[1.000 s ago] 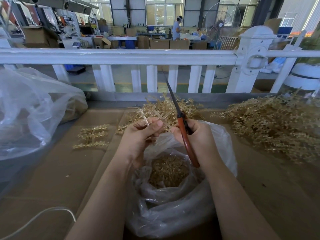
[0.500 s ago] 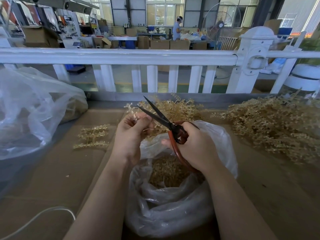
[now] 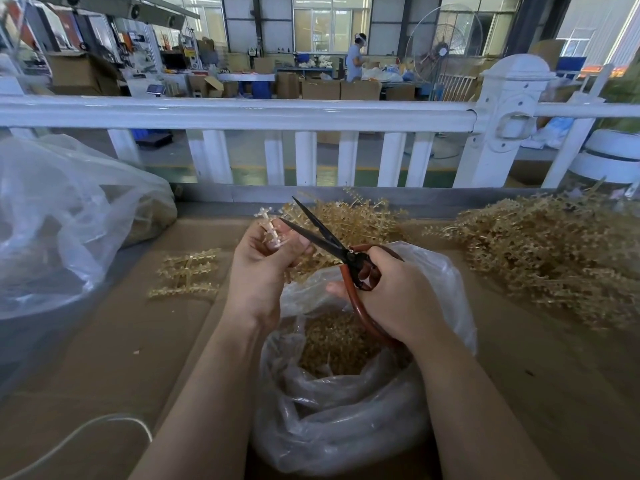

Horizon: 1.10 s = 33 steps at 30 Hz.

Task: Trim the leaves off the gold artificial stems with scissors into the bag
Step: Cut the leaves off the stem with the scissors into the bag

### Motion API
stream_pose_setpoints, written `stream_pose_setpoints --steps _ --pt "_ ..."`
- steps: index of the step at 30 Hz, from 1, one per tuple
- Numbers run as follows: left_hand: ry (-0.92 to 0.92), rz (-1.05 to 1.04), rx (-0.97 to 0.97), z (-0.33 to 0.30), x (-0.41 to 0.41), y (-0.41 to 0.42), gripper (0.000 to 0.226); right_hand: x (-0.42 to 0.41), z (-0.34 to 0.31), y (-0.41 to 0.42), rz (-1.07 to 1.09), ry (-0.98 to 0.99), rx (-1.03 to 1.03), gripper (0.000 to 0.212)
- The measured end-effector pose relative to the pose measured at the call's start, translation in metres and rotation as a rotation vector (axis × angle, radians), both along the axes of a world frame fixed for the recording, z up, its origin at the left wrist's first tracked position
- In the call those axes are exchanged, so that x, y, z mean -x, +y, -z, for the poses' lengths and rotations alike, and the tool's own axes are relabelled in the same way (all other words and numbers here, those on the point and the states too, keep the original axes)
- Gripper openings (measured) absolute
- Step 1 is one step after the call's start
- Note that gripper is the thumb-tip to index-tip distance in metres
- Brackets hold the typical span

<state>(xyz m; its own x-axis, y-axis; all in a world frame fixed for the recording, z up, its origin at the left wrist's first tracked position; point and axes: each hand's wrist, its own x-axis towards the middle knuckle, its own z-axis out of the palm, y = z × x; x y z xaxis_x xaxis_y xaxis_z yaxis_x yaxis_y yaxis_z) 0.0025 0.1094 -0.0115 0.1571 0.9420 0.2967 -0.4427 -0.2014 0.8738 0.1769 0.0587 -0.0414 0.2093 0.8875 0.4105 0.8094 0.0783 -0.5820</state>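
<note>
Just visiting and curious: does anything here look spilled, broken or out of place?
Nothing stands out. The cut gold bits sit inside the bag, the scissors are open at the stem, and a few stems lie together on the cardboard.

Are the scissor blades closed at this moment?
No. The scissors in the right hand have blades spread in a V beside the stem held by the left hand.

No readable text anywhere. Cardboard boxes (image 3: 320, 89) at back of hall: faces plain or too far off to make out print. Red handles of scissors (image 3: 349, 271): no brand mark seen. Clear bag (image 3: 346, 427): unprinted. Signage on far machines blurred, illegible.
</note>
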Motion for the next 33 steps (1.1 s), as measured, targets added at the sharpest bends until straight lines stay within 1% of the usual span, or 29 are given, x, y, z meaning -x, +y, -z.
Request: stream_pose_setpoints --steps 3,5,7,9,11,14,29,33 --pt "-0.027 0.006 -0.011 0.0004 0.0012 0.0010 0.029 0.0001 -0.0010 -0.0006 0.008 -0.024 -0.008 0.067" --pt "-0.023 -0.003 -0.009 0.0009 0.0019 0.0016 0.032 0.0007 -0.0019 -0.0017 0.024 -0.056 -0.025 0.064" --pt "-0.033 -0.006 0.003 0.0016 0.0023 0.0019 0.026 0.0017 -0.0040 -0.0028 0.049 -0.100 -0.046 0.063" --pt "-0.062 -0.001 0.025 0.0017 0.0029 0.0021 0.020 0.0027 -0.0063 -0.0032 0.066 -0.129 -0.055 0.068" --pt "-0.072 0.001 0.034 0.0020 0.0034 0.0026 0.020 0.0031 -0.0075 -0.0036 0.080 -0.158 -0.072 0.070" --pt "-0.056 0.002 0.023 0.0017 0.0041 0.0024 0.021 0.0046 -0.0088 -0.0043 0.102 -0.196 -0.103 0.067" --pt "-0.051 -0.003 0.045 0.0021 0.0043 0.0038 0.021 0.0058 -0.0073 -0.0046 0.064 -0.129 -0.127 0.072" --pt "-0.034 0.012 0.105 0.0008 0.0052 0.0037 0.033 0.0058 -0.0084 -0.0050 0.071 -0.116 -0.099 0.071"
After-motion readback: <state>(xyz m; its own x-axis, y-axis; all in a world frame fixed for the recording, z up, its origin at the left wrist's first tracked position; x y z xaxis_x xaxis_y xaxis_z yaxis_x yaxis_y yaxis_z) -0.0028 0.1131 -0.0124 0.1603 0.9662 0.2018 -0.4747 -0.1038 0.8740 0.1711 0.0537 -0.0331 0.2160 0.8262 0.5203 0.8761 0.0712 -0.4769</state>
